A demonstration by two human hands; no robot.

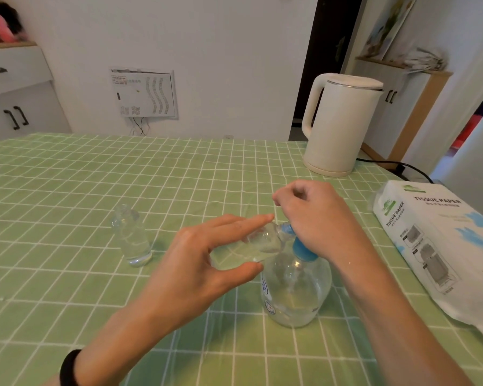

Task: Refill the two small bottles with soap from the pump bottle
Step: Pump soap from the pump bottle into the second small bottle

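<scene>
Green checked table (67,176); tissue pack (435,246) right of pump bottle (296,291), kettle (338,126) behind it. Right hand (315,218) on pump head, fingers curled, grip cannot tell. Left hand (204,263) pinches tilted small bottle (265,240), mouth at pump nozzle (286,228). Second small bottle (131,238) upright, well left of pump bottle

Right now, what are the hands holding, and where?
The left hand pinches a small bottle by its body, thumb below, fingers above. The right hand grips nothing visible; it rests on the blue top of the pump bottle.

left grip (195,263) pinching, thumb under; right grip (315,215) curled, palm down.
</scene>
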